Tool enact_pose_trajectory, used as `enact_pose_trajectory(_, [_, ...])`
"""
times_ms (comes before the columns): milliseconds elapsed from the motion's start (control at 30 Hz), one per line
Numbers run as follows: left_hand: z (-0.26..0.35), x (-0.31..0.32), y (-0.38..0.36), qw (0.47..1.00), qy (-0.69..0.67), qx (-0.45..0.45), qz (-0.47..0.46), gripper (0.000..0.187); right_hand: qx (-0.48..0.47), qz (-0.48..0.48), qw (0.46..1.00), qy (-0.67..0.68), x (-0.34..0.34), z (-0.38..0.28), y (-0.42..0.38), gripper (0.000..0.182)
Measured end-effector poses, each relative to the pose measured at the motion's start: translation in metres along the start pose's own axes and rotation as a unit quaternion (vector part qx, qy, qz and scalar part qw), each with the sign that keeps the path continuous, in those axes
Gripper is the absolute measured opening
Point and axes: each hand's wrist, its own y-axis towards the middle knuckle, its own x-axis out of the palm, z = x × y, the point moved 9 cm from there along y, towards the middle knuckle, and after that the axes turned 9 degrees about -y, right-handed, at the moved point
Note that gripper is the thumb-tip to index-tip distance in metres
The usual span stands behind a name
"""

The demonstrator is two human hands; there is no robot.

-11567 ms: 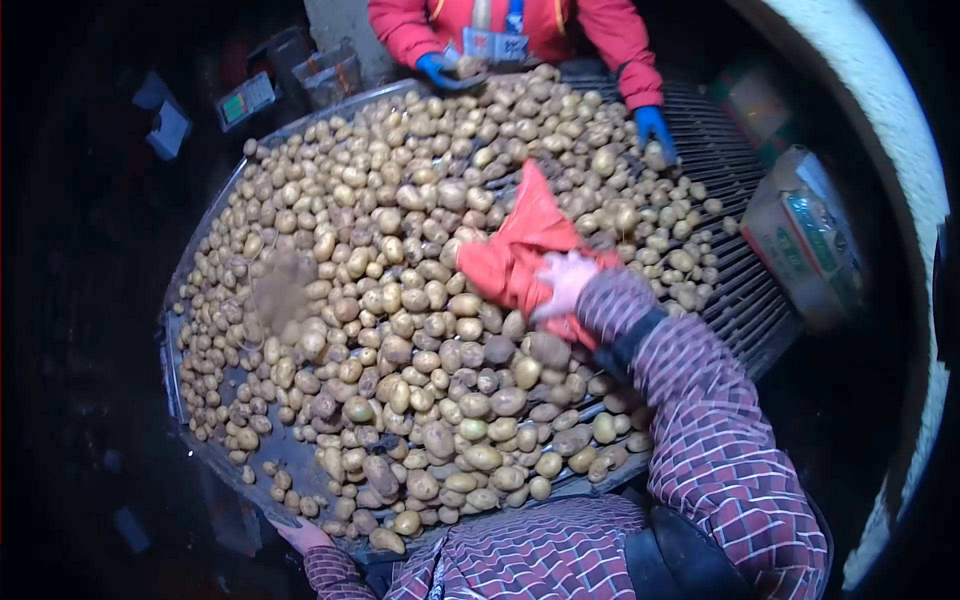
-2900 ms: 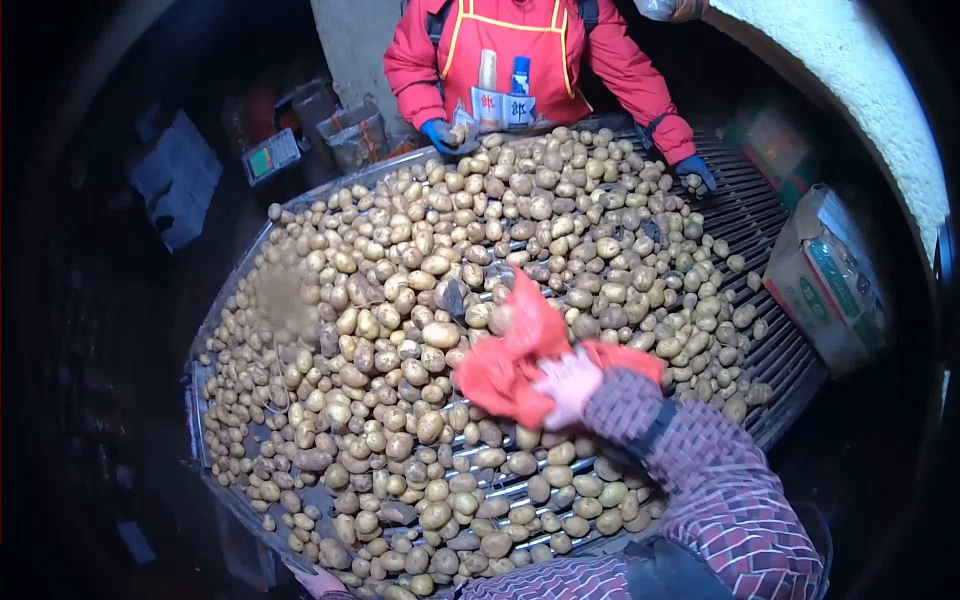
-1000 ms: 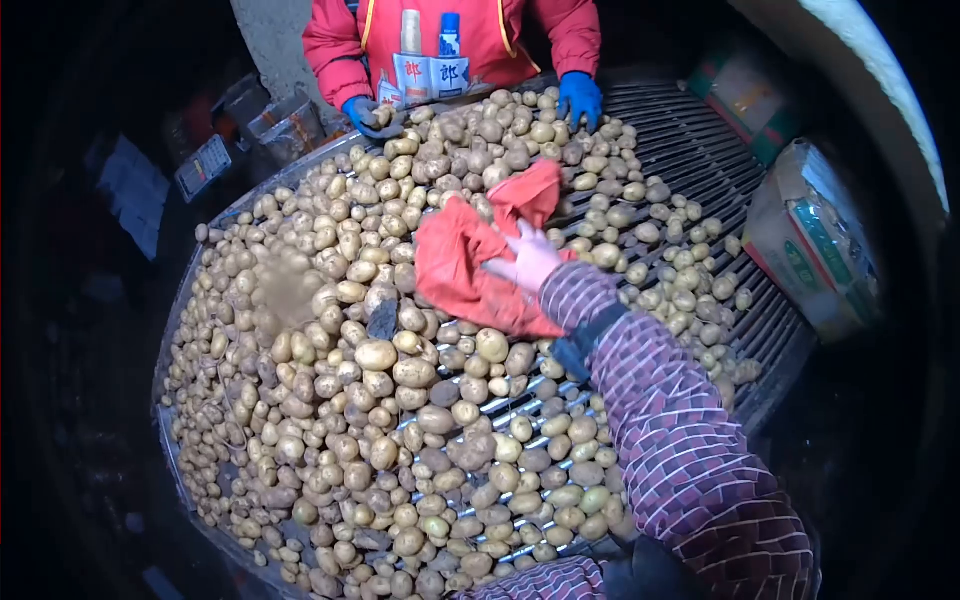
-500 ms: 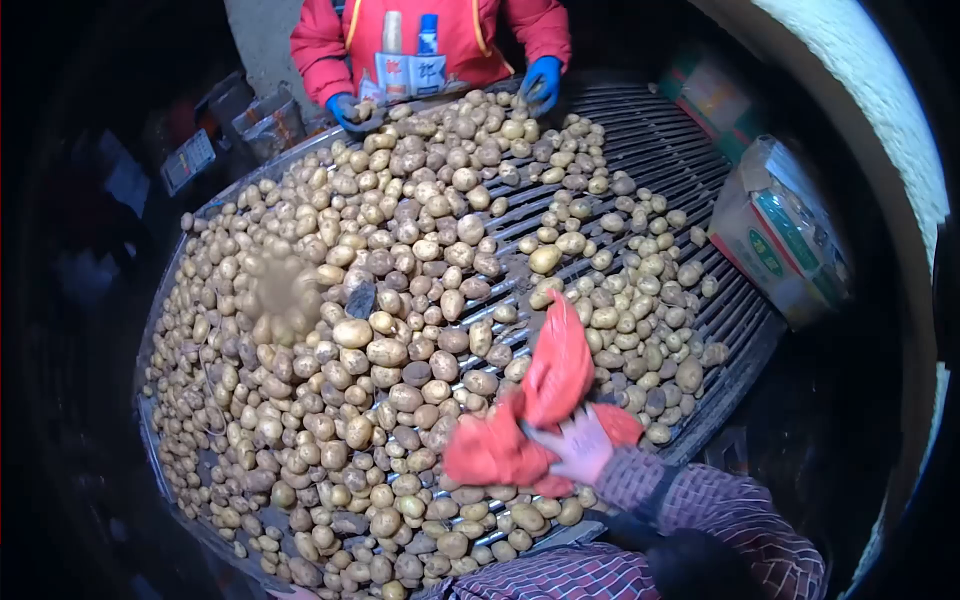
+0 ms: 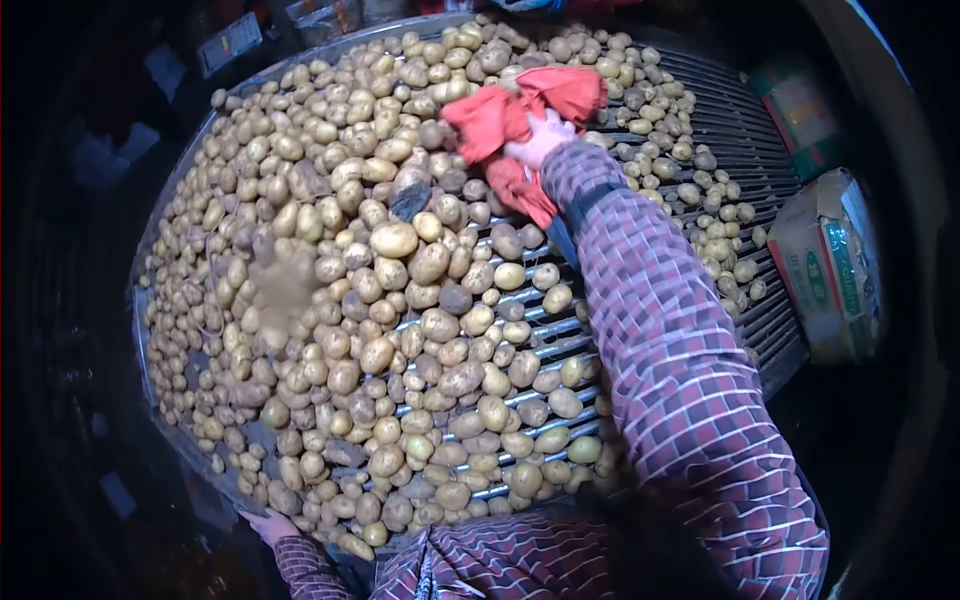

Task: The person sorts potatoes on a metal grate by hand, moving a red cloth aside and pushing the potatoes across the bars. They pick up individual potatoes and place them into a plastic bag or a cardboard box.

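Observation:
A red cloth-like bundle [image 5: 568, 92] is in my right hand [image 5: 543, 138], which reaches over the far part of the slatted table, its fingers pressed into the material. Potatoes [image 5: 394, 239] of many sizes lie thickly around it and over the left and middle of the table. My left hand [image 5: 268, 524] rests at the near left rim, its fingers stretched along the edge and nothing visible in it. A dark flat scrap [image 5: 410, 202] lies among the potatoes left of my right arm.
Metal slats [image 5: 545, 349] show between the potatoes. A cardboard box [image 5: 812, 270] with green print stands at the right edge, with a green and red box [image 5: 795, 115] behind it. Packages [image 5: 230, 45] lie beyond the far left rim. Part of a blue glove [image 5: 525, 4] shows at the top.
My right hand has carried the red bundle away from me to the far side. My left hand shows more at the near left rim. The view has shifted, leaving the co-worker mostly out of frame.

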Motion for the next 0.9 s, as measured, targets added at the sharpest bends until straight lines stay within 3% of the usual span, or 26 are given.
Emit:
enact_pose_trajectory(67, [-0.008,0.002,0.006,1.000,-0.021,-0.001,-0.005,0.069,0.037,-0.072,0.997,0.020,-0.044,-0.025,-0.029,0.083])
enact_pose_trajectory(100, [-0.004,-0.001,0.003,1.000,-0.008,-0.012,-0.008,0.070,0.027,-0.043,0.998,0.023,-0.040,-0.030,-0.041,0.085])
enact_pose_trajectory(133, [-0.004,-0.001,0.002,1.000,-0.003,-0.020,-0.013,0.071,-0.040,-0.113,0.993,-0.002,-0.031,-0.046,-0.050,0.085])
enact_pose_trajectory(200, [0.003,-0.005,-0.002,0.997,-0.075,0.017,-0.004,0.070,-0.102,-0.087,0.991,-0.004,-0.017,-0.051,-0.099,0.081])
enact_pose_trajectory(333, [-0.002,-0.001,0.001,0.995,-0.094,0.042,-0.004,0.067,-0.186,-0.084,0.978,-0.036,-0.033,-0.079,-0.235,0.066])
enact_pose_trajectory(400, [-0.003,0.000,0.000,0.995,-0.097,0.028,-0.016,0.066,-0.235,-0.012,0.971,-0.041,-0.023,-0.091,-0.300,0.058])
enact_pose_trajectory(533, [-0.004,-0.003,-0.001,0.989,-0.142,0.038,-0.015,0.064,-0.276,-0.064,0.959,-0.010,-0.044,-0.093,-0.413,0.048])
enact_pose_trajectory(600, [-0.002,-0.005,-0.004,0.985,-0.168,0.040,-0.022,0.064,-0.297,-0.006,0.954,-0.028,-0.087,-0.124,-0.464,0.047])
enact_pose_trajectory(667, [0.001,-0.009,-0.008,0.985,-0.167,0.031,-0.026,0.066,-0.336,-0.062,0.940,0.012,-0.075,-0.163,-0.495,0.045])
enact_pose_trajectory(733, [0.000,-0.004,-0.003,0.986,-0.157,0.047,-0.012,0.067,-0.418,0.034,0.903,0.091,-0.058,-0.213,-0.510,0.043])
enact_pose_trajectory(800, [-0.016,0.012,0.009,0.987,-0.136,0.082,0.020,0.069,-0.384,-0.028,0.922,0.052,-0.033,-0.237,-0.474,0.043])
enact_pose_trajectory(900, [0.000,-0.007,-0.008,0.990,-0.135,0.042,-0.028,0.070,-0.233,0.054,0.968,0.081,-0.044,-0.248,-0.395,0.040])
